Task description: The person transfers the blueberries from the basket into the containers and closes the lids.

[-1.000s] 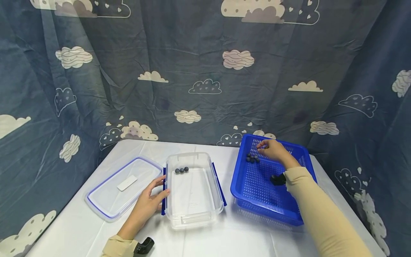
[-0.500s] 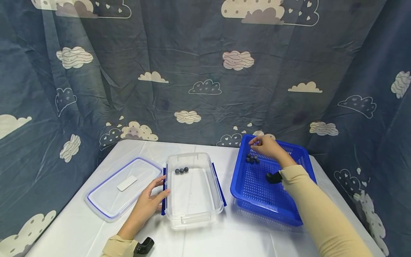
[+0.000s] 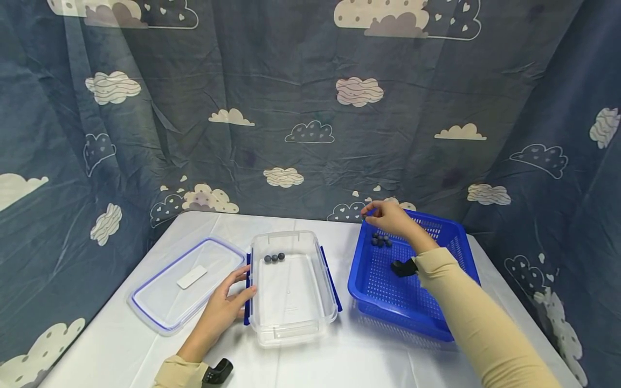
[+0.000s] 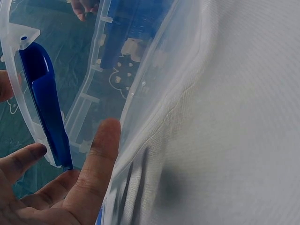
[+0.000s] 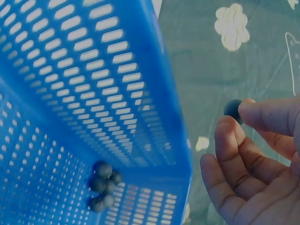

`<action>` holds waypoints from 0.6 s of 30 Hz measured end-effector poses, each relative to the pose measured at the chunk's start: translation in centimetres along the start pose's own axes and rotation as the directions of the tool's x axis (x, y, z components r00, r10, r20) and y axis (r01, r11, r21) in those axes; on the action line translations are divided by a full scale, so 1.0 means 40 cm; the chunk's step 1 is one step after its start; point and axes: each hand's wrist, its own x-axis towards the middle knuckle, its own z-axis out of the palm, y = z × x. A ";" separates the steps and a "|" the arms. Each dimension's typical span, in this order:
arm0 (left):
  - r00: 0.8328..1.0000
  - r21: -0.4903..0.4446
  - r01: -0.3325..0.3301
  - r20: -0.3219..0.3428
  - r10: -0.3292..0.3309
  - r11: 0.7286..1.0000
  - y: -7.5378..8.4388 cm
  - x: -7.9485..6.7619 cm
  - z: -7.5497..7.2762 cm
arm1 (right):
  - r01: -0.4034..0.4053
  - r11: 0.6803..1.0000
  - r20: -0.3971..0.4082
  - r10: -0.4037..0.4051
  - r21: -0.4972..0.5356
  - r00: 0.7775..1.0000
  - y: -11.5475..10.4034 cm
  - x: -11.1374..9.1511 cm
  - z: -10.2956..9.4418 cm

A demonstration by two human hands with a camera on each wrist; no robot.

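Observation:
My right hand [image 3: 392,219] pinches one blueberry [image 5: 231,110] between thumb and fingertips, above the far left corner of the blue perforated basket [image 3: 388,293]. Inside the basket, several more blueberries [image 3: 380,240] lie clustered near its left wall. A clear plastic food container [image 3: 291,302] with blue side latches stands lidless in the middle. Three blueberries [image 3: 274,258] sit in a row at its far left end. My left hand [image 3: 218,318] rests against the container's left side, its spread fingers around the blue latch [image 4: 51,108] in the left wrist view.
The container's clear lid [image 3: 186,285] with a blue seal lies on the white-covered table [image 3: 310,369] at the left, a white label [image 3: 192,276] on it. Behind the table hangs a dark cloud-patterned curtain [image 3: 271,70].
My right hand has moved left across the basket to its far left corner, and the blueberry now shows at its fingertips. The left hand and the container have stayed in place.

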 end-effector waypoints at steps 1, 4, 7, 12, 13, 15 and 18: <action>1.000 0.000 0.000 -0.001 0.000 1.000 0.001 0.000 0.000 | 0.010 1.000 -0.001 -0.010 0.000 1.000 -0.006 0.002 0.003; 1.000 -0.001 0.001 -0.001 -0.001 1.000 0.002 -0.001 0.000 | 0.027 1.000 0.000 -0.027 0.001 1.000 -0.025 0.006 0.014; 1.000 -0.005 0.003 -0.004 -0.003 1.000 0.001 -0.001 0.002 | 0.046 0.999 0.008 -0.046 0.005 0.999 -0.045 0.013 0.024; 1.000 0.000 0.008 -0.012 -0.008 1.000 -0.001 -0.001 0.004 | 0.054 0.998 0.041 -0.054 0.018 0.998 -0.083 0.022 0.041; 1.000 0.003 0.009 -0.014 -0.009 1.000 0.000 -0.001 0.004 | 0.054 0.998 0.045 -0.055 0.017 0.997 -0.090 0.024 0.047; 1.000 0.010 0.009 -0.017 -0.009 1.000 0.002 -0.002 0.005 | 0.055 0.998 0.054 -0.056 0.020 0.997 -0.105 0.029 0.059; 1.000 0.017 0.011 -0.022 -0.011 1.000 0.004 -0.003 0.005 | 0.071 0.997 0.082 -0.073 0.033 0.994 -0.132 0.036 0.080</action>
